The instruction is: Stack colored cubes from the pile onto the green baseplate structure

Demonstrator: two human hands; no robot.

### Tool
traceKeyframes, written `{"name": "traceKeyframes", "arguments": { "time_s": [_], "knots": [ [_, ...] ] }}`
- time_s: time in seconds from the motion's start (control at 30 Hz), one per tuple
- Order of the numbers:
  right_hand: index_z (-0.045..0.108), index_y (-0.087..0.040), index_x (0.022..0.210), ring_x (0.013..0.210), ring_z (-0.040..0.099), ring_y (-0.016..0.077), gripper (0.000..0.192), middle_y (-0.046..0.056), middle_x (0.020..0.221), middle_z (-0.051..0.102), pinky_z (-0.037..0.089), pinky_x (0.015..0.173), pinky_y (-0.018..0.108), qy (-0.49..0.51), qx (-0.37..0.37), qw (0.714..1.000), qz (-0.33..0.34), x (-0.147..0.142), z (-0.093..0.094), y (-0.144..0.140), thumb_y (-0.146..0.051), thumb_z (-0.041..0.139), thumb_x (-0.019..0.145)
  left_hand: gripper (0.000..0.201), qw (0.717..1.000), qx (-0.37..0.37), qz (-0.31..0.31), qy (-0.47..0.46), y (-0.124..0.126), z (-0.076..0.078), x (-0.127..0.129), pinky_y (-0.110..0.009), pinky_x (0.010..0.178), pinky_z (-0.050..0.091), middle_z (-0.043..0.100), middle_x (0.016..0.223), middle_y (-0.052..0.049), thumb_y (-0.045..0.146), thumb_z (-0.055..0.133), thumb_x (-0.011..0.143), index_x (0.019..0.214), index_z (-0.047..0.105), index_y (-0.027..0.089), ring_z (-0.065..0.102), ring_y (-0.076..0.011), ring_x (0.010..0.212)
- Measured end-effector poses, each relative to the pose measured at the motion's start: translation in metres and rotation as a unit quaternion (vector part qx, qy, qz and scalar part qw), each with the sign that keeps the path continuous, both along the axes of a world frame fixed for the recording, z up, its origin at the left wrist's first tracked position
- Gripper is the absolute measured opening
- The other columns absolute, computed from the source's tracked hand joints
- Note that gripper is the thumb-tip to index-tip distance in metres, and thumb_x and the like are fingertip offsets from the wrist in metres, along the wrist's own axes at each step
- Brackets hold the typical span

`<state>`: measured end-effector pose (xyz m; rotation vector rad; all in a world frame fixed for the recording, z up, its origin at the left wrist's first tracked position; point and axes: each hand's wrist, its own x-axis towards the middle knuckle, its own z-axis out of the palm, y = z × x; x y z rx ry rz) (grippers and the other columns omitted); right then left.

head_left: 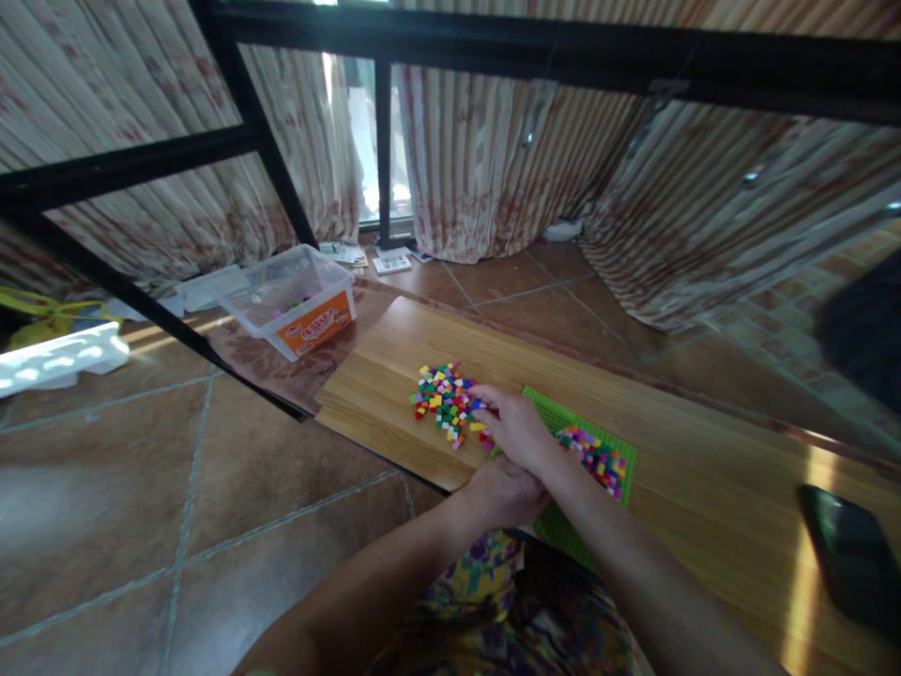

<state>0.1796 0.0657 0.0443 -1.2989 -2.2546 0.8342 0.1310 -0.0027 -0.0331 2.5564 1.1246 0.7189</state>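
A loose pile of small coloured bricks [442, 396] lies on the wooden board [394, 357]. My right hand [512, 427] reaches across to the pile's right edge, its fingertips touching the bricks there; whether it pinches one I cannot tell. My left hand [501, 493] rests at the board's near edge, under my right wrist, by the green baseplate [563, 526]. On the baseplate sits a patch of coloured bricks [597, 457], to the right of my right hand.
A clear plastic tub [292, 299] with an orange label stands on the floor beyond the board's left end. A dark phone [848, 559] lies on the board at the right. Black metal bars [211, 150] cross overhead; curtains hang behind.
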Motion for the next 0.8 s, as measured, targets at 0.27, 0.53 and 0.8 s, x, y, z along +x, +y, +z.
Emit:
{"name": "traceKeyframes", "arguments": {
  "time_s": [0.27,0.53,0.8],
  "knots": [
    [0.066,-0.021,0.091,0.068,0.063,0.0145,0.014,-0.001,0.074,0.068,0.046,0.068,0.025,0.005,-0.019,0.999,-0.043,0.003,-0.003,0.003,-0.016,0.055,0.083,0.049,0.997,0.046,-0.037,0.043,-0.003,0.016,-0.007,-0.035,0.113,0.036,0.049,0.144,-0.012,0.021,0.03,0.097,0.144,0.035,0.008,0.043,-0.0232,0.135],
    [0.059,-0.022,0.089,0.065,0.065,0.0142,0.01,-0.003,0.069,0.064,0.047,0.06,0.024,0.062,-0.076,0.995,-0.013,0.003,-0.005,0.001,-0.02,0.05,0.085,0.053,0.999,0.031,-0.02,-0.02,-0.002,0.009,-0.005,-0.035,0.103,0.047,0.054,0.14,-0.008,0.024,0.033,0.094,0.146,0.035,0.014,0.052,-0.025,0.127],
    [0.058,-0.022,0.091,0.054,0.064,0.0146,0.011,-0.003,0.063,0.062,0.051,0.051,0.025,0.108,-0.119,0.985,-0.059,0.004,-0.009,0.001,-0.024,0.05,0.085,0.05,0.998,0.05,-0.016,-0.018,-0.002,0.009,-0.004,-0.037,0.11,0.04,0.053,0.14,-0.01,0.023,0.033,0.094,0.143,0.038,0.012,0.047,-0.0244,0.132]
  ]
}}
